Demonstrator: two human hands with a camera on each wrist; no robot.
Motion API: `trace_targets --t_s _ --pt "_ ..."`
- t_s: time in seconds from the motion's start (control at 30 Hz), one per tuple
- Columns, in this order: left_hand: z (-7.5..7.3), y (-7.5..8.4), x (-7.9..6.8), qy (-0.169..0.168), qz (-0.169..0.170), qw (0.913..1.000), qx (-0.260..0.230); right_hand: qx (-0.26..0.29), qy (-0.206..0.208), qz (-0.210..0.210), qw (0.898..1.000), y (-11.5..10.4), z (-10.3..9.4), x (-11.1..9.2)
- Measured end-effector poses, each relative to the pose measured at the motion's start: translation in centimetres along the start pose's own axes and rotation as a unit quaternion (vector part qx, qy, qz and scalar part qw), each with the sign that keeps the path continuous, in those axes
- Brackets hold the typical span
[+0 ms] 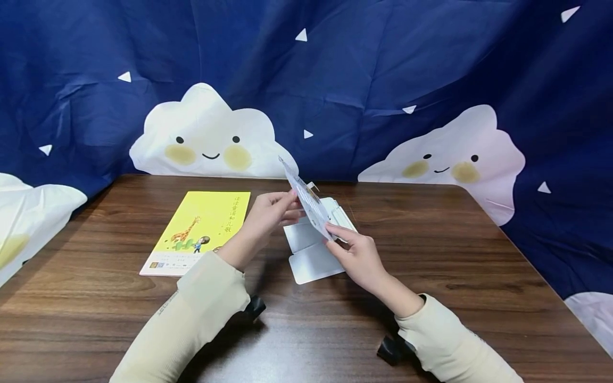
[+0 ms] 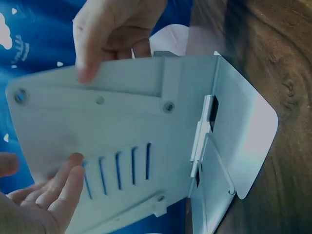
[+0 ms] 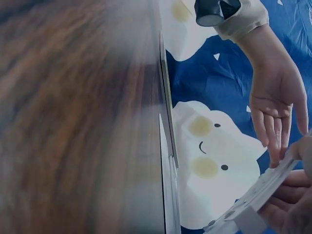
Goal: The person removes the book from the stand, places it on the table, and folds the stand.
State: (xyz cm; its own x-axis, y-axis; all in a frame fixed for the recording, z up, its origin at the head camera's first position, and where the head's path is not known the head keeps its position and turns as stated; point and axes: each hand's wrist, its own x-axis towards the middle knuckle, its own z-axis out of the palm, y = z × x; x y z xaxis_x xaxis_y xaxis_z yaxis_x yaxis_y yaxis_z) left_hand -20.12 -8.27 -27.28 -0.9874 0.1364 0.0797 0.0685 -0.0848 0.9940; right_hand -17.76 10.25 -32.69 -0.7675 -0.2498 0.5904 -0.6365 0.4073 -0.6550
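A white metal folding book stand (image 1: pixel 316 264) stands on the table, its base plate flat and its slotted panel (image 2: pixel 117 122) tilted up on hinges. My left hand (image 1: pixel 270 213) is at the panel's left side; in the left wrist view its fairly straight fingers (image 2: pixel 66 192) touch the slotted face, thumb apart. My right hand (image 1: pixel 359 255) pinches the panel's near edge, thumb on one face and fingers behind, as the right wrist view also shows. A bent wire piece (image 2: pixel 219 165) lies by the hinge. In the head view the panel is seen nearly edge-on.
A yellow book (image 1: pixel 210 223) with a giraffe on its cover lies flat to the left of the stand. The brown wood table (image 1: pixel 455 255) reaches back to a dark blue curtain (image 1: pixel 335 69) with white clouds. Black devices (image 1: pixel 390 351) sit under both wrists.
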Motion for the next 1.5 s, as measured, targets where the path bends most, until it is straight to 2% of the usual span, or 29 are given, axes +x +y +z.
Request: trace_targets --t_s 0.13,0.37,0.6,0.83,0.93,1.03,1.2,1.37,1.5 --pt "-0.5 0.0 -0.9 0.010 -0.005 0.9997 0.024 -0.035 -0.029 -0.010 0.999 -0.4 0.5 -0.1" --pt "-1.9 -0.9 -1.7 0.037 -0.051 0.9979 0.015 -0.097 -0.061 -0.013 0.993 -0.8 1.3 -0.4" --pt "-3.1 -1.9 -2.5 0.054 -0.089 0.9943 0.021 -0.108 -0.105 -0.002 0.989 -0.9 1.8 -0.5" --pt "-4.2 -3.2 -3.4 0.063 -0.133 0.9888 0.025 -0.114 -0.190 -0.014 0.975 -0.7 2.0 -0.6" --pt "-4.6 -3.8 -3.6 0.066 -0.149 0.9863 0.026 -0.103 -0.213 -0.008 0.972 -0.5 2.0 -0.7" --pt "-4.8 -4.4 -3.7 0.070 -0.160 0.9843 0.022 -0.066 -0.211 0.010 0.975 -0.6 1.9 -0.6" --pt "-5.1 -4.9 -3.8 0.068 -0.164 0.9841 0.017 -0.034 -0.167 0.023 0.985 -0.5 1.1 -0.1" --pt "-5.3 -5.4 -4.0 0.064 -0.172 0.9827 0.024 -0.087 -0.119 0.012 0.989 0.6 -0.4 0.8" --pt "-5.5 -5.8 -4.0 0.062 -0.177 0.9819 0.026 -0.152 -0.108 0.030 0.982 2.2 -1.7 1.6"
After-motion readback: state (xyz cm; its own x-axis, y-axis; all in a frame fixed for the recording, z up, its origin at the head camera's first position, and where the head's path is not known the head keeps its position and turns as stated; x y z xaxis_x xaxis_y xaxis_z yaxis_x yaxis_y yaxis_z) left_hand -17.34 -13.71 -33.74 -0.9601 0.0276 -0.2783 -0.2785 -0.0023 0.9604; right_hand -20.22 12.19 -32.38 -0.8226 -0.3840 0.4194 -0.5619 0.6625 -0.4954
